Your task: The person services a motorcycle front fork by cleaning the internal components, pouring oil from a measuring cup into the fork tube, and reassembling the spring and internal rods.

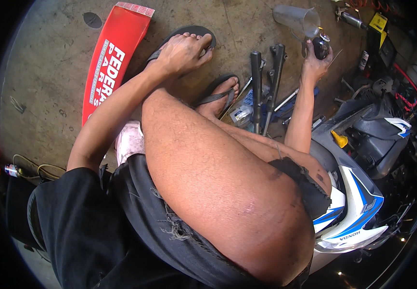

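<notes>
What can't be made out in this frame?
- Head view: right hand wraps a dark bottle; its lower part is hidden.
- Fork tubes: lower ends hidden behind the leg.
- Left hand covers the foot in the sandal.

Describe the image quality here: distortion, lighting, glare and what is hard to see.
Head view: strong fisheye bending, with the long red box curving near a black vignetted rim; light falls evenly on the concrete floor with soft shadows; the clear measuring cup above the right hand looks hazy; the left hand is sharp; the lower right beside the motorcycle fairing sinks into darkness.
</notes>
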`<state>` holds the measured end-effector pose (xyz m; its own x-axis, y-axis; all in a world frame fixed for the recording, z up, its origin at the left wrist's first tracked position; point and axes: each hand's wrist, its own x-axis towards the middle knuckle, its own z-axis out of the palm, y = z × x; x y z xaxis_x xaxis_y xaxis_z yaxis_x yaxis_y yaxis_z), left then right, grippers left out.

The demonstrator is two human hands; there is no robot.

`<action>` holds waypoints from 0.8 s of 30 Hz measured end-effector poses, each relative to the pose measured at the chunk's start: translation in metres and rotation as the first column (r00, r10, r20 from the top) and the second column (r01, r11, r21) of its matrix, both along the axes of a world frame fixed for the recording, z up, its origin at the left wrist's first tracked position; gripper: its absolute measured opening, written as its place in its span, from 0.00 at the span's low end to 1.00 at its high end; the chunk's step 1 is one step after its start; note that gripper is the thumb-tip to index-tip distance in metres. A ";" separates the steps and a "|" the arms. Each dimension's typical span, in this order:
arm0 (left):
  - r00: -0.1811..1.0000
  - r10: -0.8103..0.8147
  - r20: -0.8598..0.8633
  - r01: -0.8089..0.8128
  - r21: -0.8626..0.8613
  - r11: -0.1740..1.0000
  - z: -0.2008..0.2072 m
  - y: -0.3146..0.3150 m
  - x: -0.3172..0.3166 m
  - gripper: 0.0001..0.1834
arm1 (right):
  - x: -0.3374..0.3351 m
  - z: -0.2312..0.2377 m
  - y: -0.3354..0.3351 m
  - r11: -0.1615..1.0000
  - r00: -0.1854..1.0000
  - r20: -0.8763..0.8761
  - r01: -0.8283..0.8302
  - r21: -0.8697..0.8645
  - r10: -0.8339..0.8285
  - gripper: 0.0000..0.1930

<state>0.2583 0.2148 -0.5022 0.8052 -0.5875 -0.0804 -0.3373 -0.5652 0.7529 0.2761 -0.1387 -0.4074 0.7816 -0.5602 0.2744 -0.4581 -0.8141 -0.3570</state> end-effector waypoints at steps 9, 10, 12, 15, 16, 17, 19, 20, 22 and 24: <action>0.999 0.011 -0.039 -0.010 0.022 1.000 0.000 0.000 0.000 0.15 | 0.004 -0.009 -0.009 0.997 1.000 0.010 -0.022 -0.071 0.023 0.40; 1.000 0.006 -0.028 -0.006 0.010 1.000 -0.001 0.000 0.000 0.15 | 0.003 -0.009 -0.011 0.996 1.000 0.005 -0.023 -0.086 0.024 0.40; 1.000 -0.001 -0.005 0.001 -0.012 1.000 -0.002 0.000 0.001 0.16 | 0.003 -0.010 -0.011 0.995 1.000 -0.003 -0.024 -0.098 0.024 0.40; 1.000 0.004 -0.003 -0.004 -0.021 1.000 -0.002 0.001 0.001 0.16 | 0.001 -0.008 -0.006 0.995 0.999 -0.007 -0.034 -0.099 0.033 0.39; 1.000 0.007 0.001 -0.007 -0.022 1.000 -0.002 0.001 0.001 0.16 | 0.000 -0.007 -0.004 0.993 0.999 -0.004 -0.045 -0.107 0.045 0.39; 1.000 0.010 0.005 -0.010 -0.024 1.000 -0.003 0.001 0.001 0.16 | 0.000 -0.006 -0.002 0.992 0.998 -0.002 -0.056 -0.115 0.056 0.39; 1.000 0.013 0.013 -0.013 -0.029 0.999 -0.003 0.001 0.000 0.16 | -0.002 -0.008 -0.005 0.992 0.998 0.002 -0.067 -0.111 0.068 0.38; 1.000 0.015 0.017 -0.014 -0.032 0.999 -0.003 0.000 0.000 0.16 | -0.003 -0.008 -0.006 0.991 0.997 0.004 -0.073 -0.109 0.073 0.38; 1.000 0.013 0.001 -0.013 -0.018 1.000 -0.002 0.001 0.000 0.15 | -0.004 -0.010 -0.008 0.991 0.996 0.006 -0.084 -0.105 0.085 0.38; 0.999 0.004 -0.041 -0.003 0.015 1.000 0.000 0.000 0.001 0.15 | -0.005 -0.011 -0.010 0.992 0.996 0.005 -0.086 -0.092 0.086 0.38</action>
<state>0.2593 0.2151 -0.5020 0.8032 -0.5831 -0.1219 -0.3043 -0.5775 0.7576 0.2712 -0.1491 -0.4185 0.8231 -0.4633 0.3285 -0.3821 -0.8797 -0.2832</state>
